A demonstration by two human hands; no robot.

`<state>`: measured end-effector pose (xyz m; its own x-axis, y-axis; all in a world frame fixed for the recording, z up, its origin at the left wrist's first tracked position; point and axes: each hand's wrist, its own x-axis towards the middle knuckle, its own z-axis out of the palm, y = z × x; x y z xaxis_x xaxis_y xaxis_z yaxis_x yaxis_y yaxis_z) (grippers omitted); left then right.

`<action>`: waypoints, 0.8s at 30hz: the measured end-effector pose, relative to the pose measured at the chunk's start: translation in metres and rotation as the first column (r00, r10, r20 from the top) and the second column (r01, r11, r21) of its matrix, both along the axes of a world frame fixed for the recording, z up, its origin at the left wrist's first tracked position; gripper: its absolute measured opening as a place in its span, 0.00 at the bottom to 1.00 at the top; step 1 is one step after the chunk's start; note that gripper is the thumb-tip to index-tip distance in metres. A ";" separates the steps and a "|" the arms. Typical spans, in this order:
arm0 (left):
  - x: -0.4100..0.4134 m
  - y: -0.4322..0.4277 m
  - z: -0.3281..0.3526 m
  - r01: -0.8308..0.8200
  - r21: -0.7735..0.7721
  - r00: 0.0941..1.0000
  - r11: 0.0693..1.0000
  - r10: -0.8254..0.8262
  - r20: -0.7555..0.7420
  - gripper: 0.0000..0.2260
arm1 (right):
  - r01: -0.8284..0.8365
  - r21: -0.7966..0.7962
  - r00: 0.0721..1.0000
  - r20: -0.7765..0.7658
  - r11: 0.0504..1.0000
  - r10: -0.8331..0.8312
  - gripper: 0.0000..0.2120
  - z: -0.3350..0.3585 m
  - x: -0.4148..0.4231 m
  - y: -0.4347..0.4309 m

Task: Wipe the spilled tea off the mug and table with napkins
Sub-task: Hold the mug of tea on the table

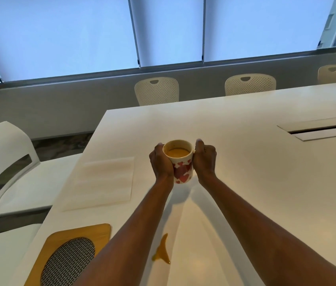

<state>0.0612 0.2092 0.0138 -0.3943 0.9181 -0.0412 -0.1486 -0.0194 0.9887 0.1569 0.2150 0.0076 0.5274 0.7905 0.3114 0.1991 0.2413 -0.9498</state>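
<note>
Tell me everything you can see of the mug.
The mug is white, glossy like ceramic, printed with red hearts. It stands upright, about three-quarters full of pale orange-brown tea. The left hand wraps its left side and the right hand grips its right side, hiding the handle if it has one. It is out over the white table, its shadow just below; whether it rests on the top or hangs just above cannot be told.
</note>
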 end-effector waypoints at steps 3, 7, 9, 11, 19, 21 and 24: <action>0.003 0.015 -0.005 -0.006 -0.021 1.000 1.000 0.006 -0.019 0.15 | -0.022 -0.011 1.000 -0.003 1.000 0.022 0.25 -0.008 0.003 0.014; 0.005 0.030 -0.012 0.015 -0.038 1.000 0.999 -0.016 -0.023 0.17 | -0.038 -0.012 0.999 0.031 0.999 0.038 0.27 -0.014 0.008 0.025; 0.005 0.034 -0.016 0.019 -0.049 0.999 0.999 -0.021 -0.049 0.16 | -0.045 -0.021 0.999 0.029 0.999 0.046 0.27 -0.017 0.008 0.027; 0.005 0.034 -0.020 0.019 -0.064 0.998 0.998 -0.023 -0.061 0.13 | -0.050 -0.035 0.999 0.020 0.998 0.050 0.27 -0.021 0.008 0.028; 0.001 0.031 -0.028 -0.007 -0.069 0.998 0.998 0.003 -0.059 0.16 | -0.057 -0.021 0.997 0.047 0.998 0.057 0.27 -0.029 0.005 0.028; 0.001 0.031 -0.029 -0.005 -0.070 0.999 0.998 0.002 -0.053 0.17 | -0.059 -0.019 0.997 0.047 0.998 0.060 0.27 -0.030 0.005 0.027; 0.001 0.029 -0.030 -0.002 -0.073 0.999 0.997 -0.001 -0.043 0.16 | -0.059 -0.021 0.997 0.038 0.998 0.060 0.27 -0.031 0.005 0.026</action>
